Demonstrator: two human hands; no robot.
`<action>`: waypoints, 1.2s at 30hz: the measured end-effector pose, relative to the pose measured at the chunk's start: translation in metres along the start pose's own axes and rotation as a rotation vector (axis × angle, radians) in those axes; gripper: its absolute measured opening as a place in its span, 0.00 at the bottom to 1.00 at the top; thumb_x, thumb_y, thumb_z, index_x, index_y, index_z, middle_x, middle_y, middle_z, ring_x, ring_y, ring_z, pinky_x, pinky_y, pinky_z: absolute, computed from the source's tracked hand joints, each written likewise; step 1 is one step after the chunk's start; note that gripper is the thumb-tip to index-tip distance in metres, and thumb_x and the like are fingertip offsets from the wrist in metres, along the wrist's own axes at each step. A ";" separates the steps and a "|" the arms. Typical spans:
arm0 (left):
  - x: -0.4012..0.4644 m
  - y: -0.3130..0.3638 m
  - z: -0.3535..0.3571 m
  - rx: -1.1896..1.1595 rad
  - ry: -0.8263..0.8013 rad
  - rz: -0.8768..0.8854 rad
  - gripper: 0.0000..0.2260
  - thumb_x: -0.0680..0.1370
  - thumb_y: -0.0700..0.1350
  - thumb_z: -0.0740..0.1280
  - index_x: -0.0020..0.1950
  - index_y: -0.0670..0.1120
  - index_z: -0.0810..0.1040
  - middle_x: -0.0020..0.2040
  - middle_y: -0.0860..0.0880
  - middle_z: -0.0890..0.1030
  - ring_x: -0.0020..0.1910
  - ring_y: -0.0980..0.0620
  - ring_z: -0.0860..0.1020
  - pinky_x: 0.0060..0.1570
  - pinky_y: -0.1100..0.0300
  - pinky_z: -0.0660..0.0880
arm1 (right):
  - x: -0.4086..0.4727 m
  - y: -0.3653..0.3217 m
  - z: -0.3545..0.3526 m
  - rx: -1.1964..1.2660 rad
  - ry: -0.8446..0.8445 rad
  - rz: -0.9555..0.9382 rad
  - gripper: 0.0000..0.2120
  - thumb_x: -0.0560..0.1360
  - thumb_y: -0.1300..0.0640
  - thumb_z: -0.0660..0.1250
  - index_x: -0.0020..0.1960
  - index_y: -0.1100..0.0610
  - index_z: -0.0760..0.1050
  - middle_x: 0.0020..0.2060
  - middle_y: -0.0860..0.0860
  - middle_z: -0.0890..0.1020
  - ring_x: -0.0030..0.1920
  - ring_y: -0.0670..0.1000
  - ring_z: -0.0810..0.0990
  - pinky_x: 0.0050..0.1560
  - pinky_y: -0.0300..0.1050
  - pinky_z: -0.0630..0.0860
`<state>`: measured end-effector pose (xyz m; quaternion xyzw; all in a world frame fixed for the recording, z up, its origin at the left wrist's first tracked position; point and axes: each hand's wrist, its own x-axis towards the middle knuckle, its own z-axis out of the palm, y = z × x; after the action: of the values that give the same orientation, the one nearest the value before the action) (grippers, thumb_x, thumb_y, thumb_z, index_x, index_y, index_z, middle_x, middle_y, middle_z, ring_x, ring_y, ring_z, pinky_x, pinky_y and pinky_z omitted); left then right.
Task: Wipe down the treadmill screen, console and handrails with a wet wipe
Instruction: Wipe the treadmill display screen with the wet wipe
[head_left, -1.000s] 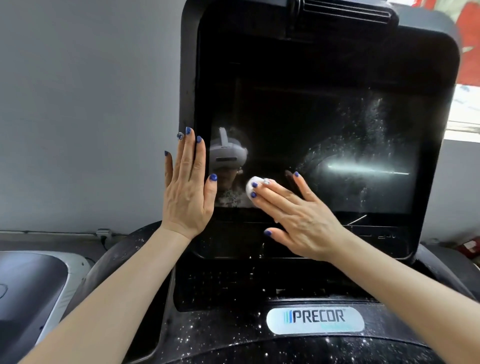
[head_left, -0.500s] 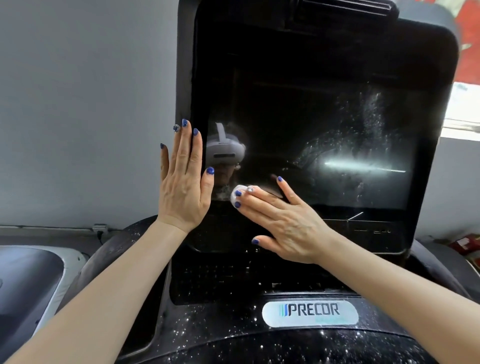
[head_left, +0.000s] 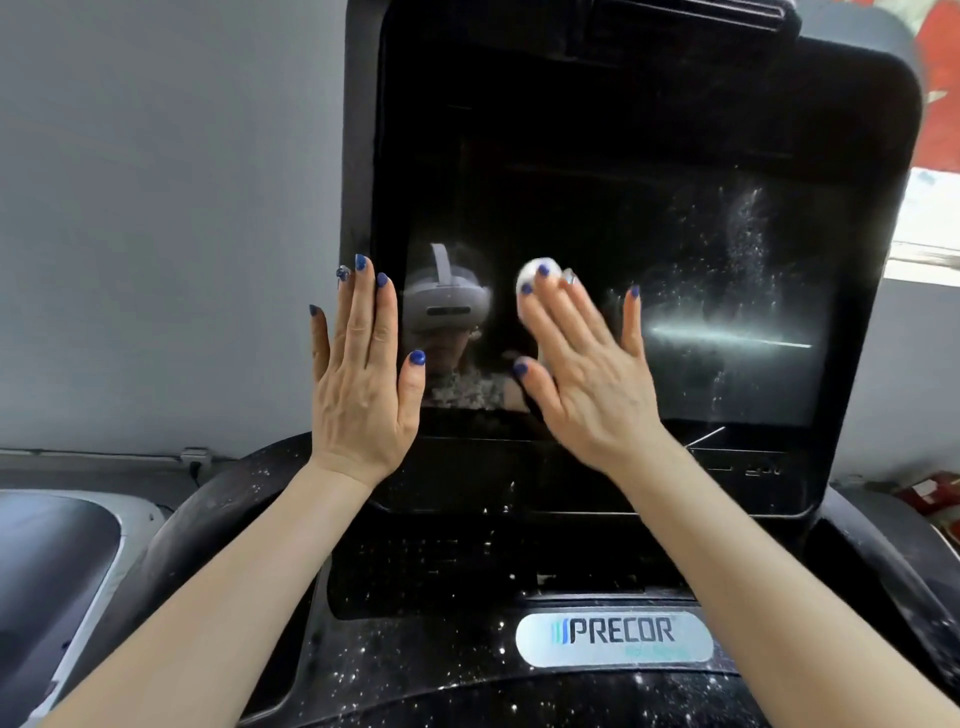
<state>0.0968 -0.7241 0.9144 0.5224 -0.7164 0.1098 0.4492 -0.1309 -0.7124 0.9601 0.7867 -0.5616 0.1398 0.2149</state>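
Note:
The black treadmill screen (head_left: 649, 208) stands upright in front of me, dusty and streaked on its right half. My right hand (head_left: 592, 374) presses a small white wet wipe (head_left: 530, 280) flat against the lower middle of the glass with straight fingers. The wipe peeks out from under the fingertips. My left hand (head_left: 363, 374) lies flat with straight fingers on the screen's left frame edge. Below the screen sits the black console (head_left: 415, 649), speckled with white dust, bearing a PRECOR badge (head_left: 613, 636).
A grey wall fills the left. A neighbouring grey machine (head_left: 57, 571) sits at the lower left. Curved black handrail sections flank the console at left (head_left: 208, 530) and right (head_left: 893, 571). A bright window and red objects show at the right edge.
My right hand slid the wipe left along the lower screen, then up and to the right, turning its fingers more upright. My left hand stayed on the frame edge.

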 end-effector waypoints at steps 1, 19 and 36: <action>0.000 0.000 0.000 0.000 0.000 0.001 0.27 0.85 0.52 0.47 0.80 0.37 0.53 0.81 0.37 0.53 0.80 0.39 0.52 0.79 0.42 0.46 | 0.014 0.004 -0.003 0.009 0.020 0.035 0.29 0.84 0.41 0.43 0.82 0.51 0.48 0.82 0.48 0.48 0.81 0.47 0.45 0.77 0.62 0.34; -0.001 0.000 0.000 0.053 -0.012 0.008 0.27 0.85 0.53 0.47 0.80 0.38 0.53 0.81 0.37 0.53 0.80 0.39 0.52 0.79 0.42 0.47 | -0.065 -0.012 0.014 0.093 -0.107 0.167 0.32 0.83 0.38 0.41 0.82 0.52 0.48 0.82 0.47 0.46 0.81 0.49 0.44 0.78 0.62 0.36; -0.012 0.011 0.002 0.141 -0.002 0.075 0.27 0.84 0.49 0.53 0.80 0.37 0.57 0.81 0.39 0.55 0.80 0.39 0.52 0.78 0.42 0.45 | -0.041 0.009 0.013 0.124 -0.041 0.244 0.31 0.83 0.39 0.40 0.82 0.51 0.41 0.80 0.45 0.37 0.80 0.47 0.38 0.76 0.62 0.31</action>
<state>0.0872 -0.7134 0.9076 0.5255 -0.7265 0.1762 0.4063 -0.1534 -0.6877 0.9315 0.7268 -0.6478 0.1834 0.1360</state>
